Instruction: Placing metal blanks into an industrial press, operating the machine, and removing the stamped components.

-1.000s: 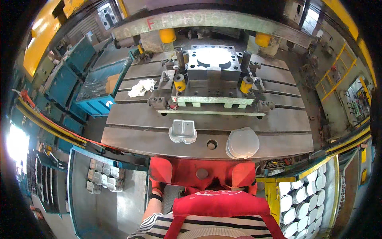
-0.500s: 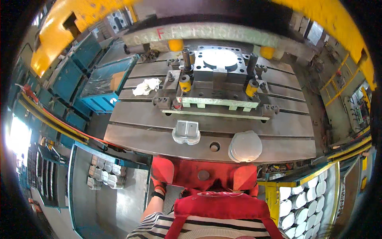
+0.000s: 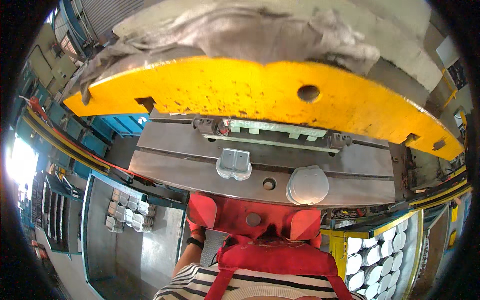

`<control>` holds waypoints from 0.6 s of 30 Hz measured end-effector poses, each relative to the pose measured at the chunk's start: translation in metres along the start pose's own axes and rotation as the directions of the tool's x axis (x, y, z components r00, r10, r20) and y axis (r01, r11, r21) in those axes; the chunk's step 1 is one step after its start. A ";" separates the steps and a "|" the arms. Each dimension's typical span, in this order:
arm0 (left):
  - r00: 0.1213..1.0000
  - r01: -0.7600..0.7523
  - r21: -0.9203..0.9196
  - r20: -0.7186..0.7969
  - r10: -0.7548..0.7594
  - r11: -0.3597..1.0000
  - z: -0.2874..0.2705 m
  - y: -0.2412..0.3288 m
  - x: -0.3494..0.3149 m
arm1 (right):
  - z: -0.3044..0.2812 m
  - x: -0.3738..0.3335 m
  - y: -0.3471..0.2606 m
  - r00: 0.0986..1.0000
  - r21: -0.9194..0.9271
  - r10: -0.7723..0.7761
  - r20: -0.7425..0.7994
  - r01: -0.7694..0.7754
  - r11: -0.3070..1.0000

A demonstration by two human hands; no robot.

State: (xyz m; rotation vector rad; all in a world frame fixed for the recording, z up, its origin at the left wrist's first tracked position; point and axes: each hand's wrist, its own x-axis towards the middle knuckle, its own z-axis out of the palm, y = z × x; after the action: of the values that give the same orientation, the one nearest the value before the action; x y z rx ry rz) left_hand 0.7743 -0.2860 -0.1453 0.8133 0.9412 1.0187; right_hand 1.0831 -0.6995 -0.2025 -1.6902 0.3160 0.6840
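My left hand [image 3: 197, 231], in a red glove with a dark wristband, is at the left side of the red two-hand control box [image 3: 253, 205]. Only a sliver of my red-gloved right hand [image 3: 316, 242] shows at the box's right end. The fingers of both hands are hidden by the box. Beyond it, on the slotted steel press bed [image 3: 345, 159], sit a stack of formed metal parts [image 3: 234, 164] and a stack of rounded flat metal blanks [image 3: 308, 185]. The yellow press ram [image 3: 240, 87] is low, covering most of the die [image 3: 280, 131].
To the left, a blue-edged bin [image 3: 150, 260] holds rows of formed parts [image 3: 129, 211]. A yellow-framed bin [image 3: 339, 255] at the right contains several piles of blanks [image 3: 372, 256]. Grey cloth [image 3: 280, 37] lies atop the ram. Yellow-and-black guard rails [image 3: 70, 145] flank both sides.
The yellow ram has come down in front of the die, hiding its upper block and guide posts. My hands remain at the control box, and both stacks stay put.
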 end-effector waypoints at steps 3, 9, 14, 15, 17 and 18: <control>0.940 -0.335 0.616 0.160 0.303 0.713 -0.013 -0.005 0.003 | -0.001 0.001 -0.005 0.976 -0.200 -0.214 0.024 0.215 0.956; 0.757 0.582 0.538 -0.082 -0.649 0.611 -0.042 0.088 -0.003 | -0.020 -0.006 -0.033 0.703 -0.586 -0.668 0.241 0.655 0.478; 0.975 -0.215 0.712 0.116 0.191 0.668 0.041 0.202 0.026 | -0.055 0.021 -0.006 0.611 -0.542 -0.765 0.204 0.721 0.431; 0.992 -0.120 0.591 0.034 0.124 0.798 0.056 0.229 0.027 | -0.038 0.011 -0.026 0.663 -0.473 -0.734 0.149 0.699 0.536; 0.982 -0.102 0.304 0.184 0.047 0.947 0.140 0.263 0.014 | -0.027 -0.015 -0.055 0.769 -0.282 -0.639 -0.016 0.610 0.741; 0.956 -0.168 0.288 0.281 0.084 0.943 0.175 0.273 0.012 | -0.018 -0.027 -0.070 0.805 -0.162 -0.589 -0.074 0.573 0.804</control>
State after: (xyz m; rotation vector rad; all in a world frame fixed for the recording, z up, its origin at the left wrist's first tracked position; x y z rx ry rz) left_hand 0.8485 -0.2088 0.1608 1.2556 0.8334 0.8545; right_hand 1.1047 -0.7041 -0.1289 -1.8297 -0.1792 0.1400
